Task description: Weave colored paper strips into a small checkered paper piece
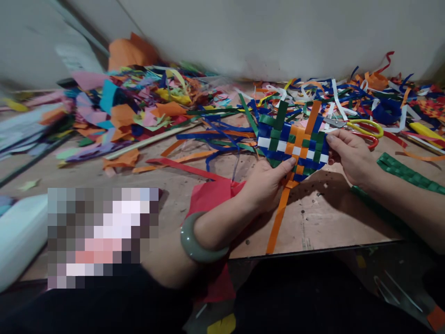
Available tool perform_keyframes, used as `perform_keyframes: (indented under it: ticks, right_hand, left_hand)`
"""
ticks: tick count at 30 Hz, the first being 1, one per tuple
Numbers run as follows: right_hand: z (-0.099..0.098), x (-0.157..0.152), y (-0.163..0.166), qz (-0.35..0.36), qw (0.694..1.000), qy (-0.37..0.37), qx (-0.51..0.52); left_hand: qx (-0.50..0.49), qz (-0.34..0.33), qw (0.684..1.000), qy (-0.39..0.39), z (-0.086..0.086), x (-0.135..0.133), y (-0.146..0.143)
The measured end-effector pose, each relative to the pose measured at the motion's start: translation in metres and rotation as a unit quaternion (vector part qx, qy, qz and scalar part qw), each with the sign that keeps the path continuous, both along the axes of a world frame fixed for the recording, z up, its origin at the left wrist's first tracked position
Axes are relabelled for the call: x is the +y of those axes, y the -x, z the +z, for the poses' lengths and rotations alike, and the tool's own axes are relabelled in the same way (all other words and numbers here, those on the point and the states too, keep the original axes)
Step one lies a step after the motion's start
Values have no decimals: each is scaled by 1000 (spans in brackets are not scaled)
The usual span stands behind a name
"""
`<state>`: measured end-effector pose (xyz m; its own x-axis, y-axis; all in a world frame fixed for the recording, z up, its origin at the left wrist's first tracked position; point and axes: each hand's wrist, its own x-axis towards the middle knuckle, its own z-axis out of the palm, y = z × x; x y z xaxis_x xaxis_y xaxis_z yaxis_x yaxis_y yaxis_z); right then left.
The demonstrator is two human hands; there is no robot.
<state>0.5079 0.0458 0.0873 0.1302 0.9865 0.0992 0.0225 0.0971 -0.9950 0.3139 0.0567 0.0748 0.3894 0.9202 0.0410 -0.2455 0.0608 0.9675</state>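
Note:
A woven piece of flat strips (295,150), in blue, green, orange and white, is held up over the table between my two hands. My left hand (267,183) grips its lower left part, the thumb pressed on the front face. At the right edge, the thumb and fingers of my right hand (351,155) pinch the weave. Loose green and orange ends stick out at the top, and one long orange strip (278,220) hangs down from the bottom. Scissors with yellow and red handles (368,127) lie just behind my right hand.
Heaps of coloured paper scraps (125,102) and loose strips (347,99) cover the back of the table (205,222). Red sheet material (210,197) lies under my left forearm, and a green braided band (410,174) is at the right. A pixelated patch hides something at lower left.

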Motion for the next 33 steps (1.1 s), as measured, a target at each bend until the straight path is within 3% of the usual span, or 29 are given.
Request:
perform_keyframes:
  ticks: [15, 33]
  right_hand:
    - [-2, 2, -5, 14, 1000, -15, -21]
    - [-3, 3, -5, 5, 1000, -5, -3]
  left_hand:
    - [-5, -15, 1000, -10, -2, 0, 0]
    - [-66, -4, 996, 58, 6, -7, -5]
